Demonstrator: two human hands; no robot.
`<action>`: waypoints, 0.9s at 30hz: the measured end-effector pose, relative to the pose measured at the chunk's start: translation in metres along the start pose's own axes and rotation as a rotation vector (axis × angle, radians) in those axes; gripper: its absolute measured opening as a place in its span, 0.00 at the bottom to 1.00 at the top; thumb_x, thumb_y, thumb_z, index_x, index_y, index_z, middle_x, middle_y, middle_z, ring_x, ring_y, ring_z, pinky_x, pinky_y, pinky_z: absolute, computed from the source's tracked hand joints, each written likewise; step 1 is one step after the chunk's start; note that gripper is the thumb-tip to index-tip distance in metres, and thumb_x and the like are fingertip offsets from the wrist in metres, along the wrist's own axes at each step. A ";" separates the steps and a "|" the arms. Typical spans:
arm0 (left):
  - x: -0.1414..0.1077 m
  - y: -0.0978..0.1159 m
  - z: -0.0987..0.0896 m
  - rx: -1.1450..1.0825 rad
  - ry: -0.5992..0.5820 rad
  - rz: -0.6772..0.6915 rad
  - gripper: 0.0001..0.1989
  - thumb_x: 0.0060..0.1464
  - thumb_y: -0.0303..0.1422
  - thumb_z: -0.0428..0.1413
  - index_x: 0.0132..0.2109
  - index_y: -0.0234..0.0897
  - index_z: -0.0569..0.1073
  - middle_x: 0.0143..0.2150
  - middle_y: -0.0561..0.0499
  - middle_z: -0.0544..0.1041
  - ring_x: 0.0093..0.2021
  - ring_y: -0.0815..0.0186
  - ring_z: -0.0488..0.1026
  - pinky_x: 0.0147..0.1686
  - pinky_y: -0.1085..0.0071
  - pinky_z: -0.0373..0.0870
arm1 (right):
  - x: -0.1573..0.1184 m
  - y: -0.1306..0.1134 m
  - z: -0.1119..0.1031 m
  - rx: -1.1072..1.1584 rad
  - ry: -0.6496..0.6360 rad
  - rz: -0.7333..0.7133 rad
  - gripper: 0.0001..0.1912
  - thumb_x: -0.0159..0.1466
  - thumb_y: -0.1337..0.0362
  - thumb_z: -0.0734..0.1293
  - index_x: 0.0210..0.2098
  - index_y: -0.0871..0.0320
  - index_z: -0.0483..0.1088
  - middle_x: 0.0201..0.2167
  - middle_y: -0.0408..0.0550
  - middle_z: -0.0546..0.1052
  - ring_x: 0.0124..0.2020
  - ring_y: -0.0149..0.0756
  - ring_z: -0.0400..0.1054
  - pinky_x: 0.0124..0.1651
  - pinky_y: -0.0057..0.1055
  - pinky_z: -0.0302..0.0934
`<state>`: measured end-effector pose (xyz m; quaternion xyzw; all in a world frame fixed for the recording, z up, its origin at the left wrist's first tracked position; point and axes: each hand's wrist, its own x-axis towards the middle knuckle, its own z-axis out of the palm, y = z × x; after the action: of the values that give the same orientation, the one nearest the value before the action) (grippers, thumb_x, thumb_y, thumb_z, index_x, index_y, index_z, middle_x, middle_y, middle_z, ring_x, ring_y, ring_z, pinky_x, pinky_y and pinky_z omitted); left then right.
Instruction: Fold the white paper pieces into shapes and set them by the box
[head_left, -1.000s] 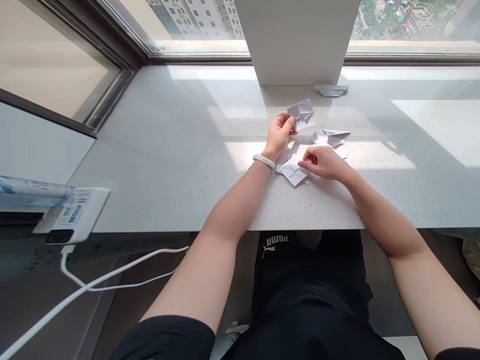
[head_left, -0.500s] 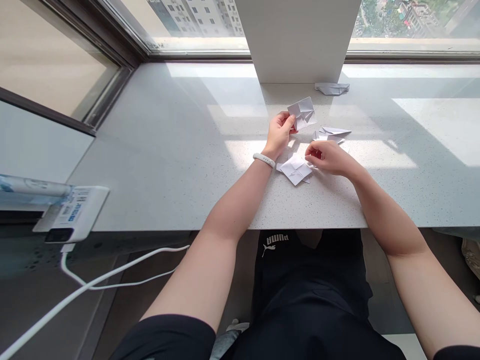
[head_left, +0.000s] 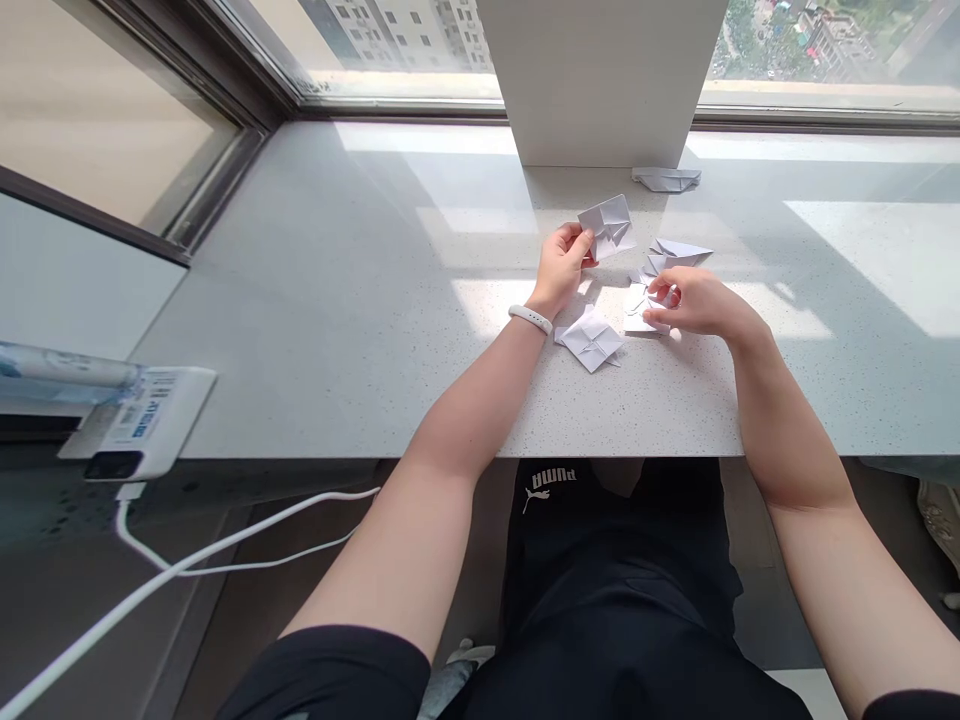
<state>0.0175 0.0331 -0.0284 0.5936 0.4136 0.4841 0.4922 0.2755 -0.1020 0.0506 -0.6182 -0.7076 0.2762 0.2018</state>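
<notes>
My left hand [head_left: 566,262] pinches the lower left corner of a creased square of folded white paper [head_left: 609,226], held above the counter. On the right, my right hand [head_left: 679,300] has its thumb and forefinger at a second folded white square [head_left: 637,311]; whether they grip it is hidden. Behind that hand sits a pointed folded paper [head_left: 679,254]. Another folded square [head_left: 592,341] lies nearer the front edge, on top of further folded paper.
A long folded paper [head_left: 667,180] lies at the base of the grey pillar [head_left: 604,85]. On the speckled counter's [head_left: 315,300] left edge is a white device [head_left: 169,420] with a cable [head_left: 247,535]. Windows stand behind.
My right hand has moved right, from beside the front folded square to the one that now shows under its fingers. The pointed paper has shifted slightly back and right. My left hand stays nearly still.
</notes>
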 end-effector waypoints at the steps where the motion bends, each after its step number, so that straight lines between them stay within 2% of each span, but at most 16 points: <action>1: 0.000 0.000 0.000 0.001 0.000 0.001 0.21 0.78 0.58 0.68 0.53 0.46 0.83 0.53 0.42 0.87 0.56 0.53 0.85 0.56 0.54 0.89 | 0.000 0.000 0.000 -0.013 -0.003 0.005 0.15 0.63 0.60 0.87 0.47 0.51 0.86 0.46 0.51 0.86 0.48 0.51 0.79 0.54 0.48 0.73; 6: -0.001 0.000 0.002 0.010 0.025 0.005 0.20 0.79 0.58 0.68 0.54 0.46 0.84 0.53 0.42 0.88 0.55 0.54 0.86 0.55 0.55 0.90 | -0.002 0.002 0.000 -0.054 -0.030 0.040 0.17 0.63 0.56 0.89 0.47 0.49 0.87 0.52 0.53 0.85 0.48 0.52 0.79 0.53 0.48 0.74; 10: -0.002 0.002 0.000 -0.004 0.008 -0.017 0.19 0.80 0.57 0.68 0.53 0.46 0.83 0.55 0.42 0.88 0.56 0.55 0.85 0.56 0.56 0.90 | -0.002 0.003 -0.001 -0.036 -0.009 0.071 0.15 0.69 0.50 0.85 0.49 0.49 0.88 0.54 0.54 0.85 0.48 0.52 0.79 0.52 0.48 0.74; 12: -0.001 0.002 -0.001 -0.005 -0.008 -0.014 0.19 0.80 0.56 0.67 0.53 0.46 0.83 0.54 0.42 0.87 0.56 0.55 0.85 0.57 0.55 0.89 | -0.002 0.003 -0.002 -0.044 -0.005 0.092 0.11 0.72 0.52 0.82 0.48 0.50 0.87 0.54 0.55 0.85 0.48 0.52 0.78 0.52 0.48 0.73; 14: -0.001 0.001 0.000 -0.014 -0.011 -0.007 0.18 0.80 0.55 0.68 0.52 0.45 0.83 0.52 0.43 0.86 0.55 0.55 0.85 0.56 0.55 0.89 | -0.001 0.002 -0.003 -0.066 -0.018 0.095 0.08 0.70 0.58 0.82 0.47 0.50 0.85 0.52 0.54 0.84 0.48 0.52 0.77 0.51 0.47 0.72; 17: -0.001 0.002 0.002 -0.078 0.007 -0.010 0.18 0.77 0.53 0.72 0.49 0.45 0.82 0.47 0.45 0.85 0.50 0.57 0.83 0.52 0.58 0.88 | -0.002 -0.002 -0.007 -0.079 -0.051 0.085 0.10 0.66 0.66 0.80 0.45 0.51 0.81 0.46 0.52 0.83 0.46 0.50 0.75 0.48 0.45 0.70; 21: -0.007 0.011 0.006 -0.181 0.019 -0.034 0.19 0.76 0.51 0.76 0.46 0.43 0.82 0.41 0.48 0.82 0.45 0.61 0.82 0.47 0.63 0.84 | -0.006 -0.009 -0.016 0.030 -0.084 0.053 0.06 0.69 0.64 0.78 0.43 0.51 0.79 0.43 0.51 0.83 0.42 0.47 0.74 0.46 0.45 0.69; 24: -0.011 0.018 0.007 -0.201 -0.015 -0.026 0.19 0.76 0.48 0.76 0.43 0.42 0.82 0.38 0.49 0.81 0.41 0.63 0.80 0.46 0.63 0.83 | -0.005 -0.009 -0.017 0.177 -0.015 -0.034 0.08 0.72 0.59 0.80 0.42 0.51 0.78 0.41 0.51 0.82 0.41 0.46 0.75 0.46 0.47 0.71; 27: -0.014 0.020 0.009 -0.200 -0.051 -0.001 0.21 0.73 0.49 0.79 0.40 0.42 0.82 0.35 0.50 0.80 0.39 0.63 0.80 0.45 0.64 0.82 | 0.005 -0.004 -0.009 0.337 0.138 -0.107 0.12 0.72 0.52 0.82 0.45 0.50 0.80 0.41 0.50 0.82 0.41 0.45 0.76 0.46 0.47 0.76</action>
<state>0.0240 0.0147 -0.0113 0.5533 0.3510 0.5074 0.5596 0.2775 -0.0965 0.0596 -0.5546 -0.6677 0.3366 0.3651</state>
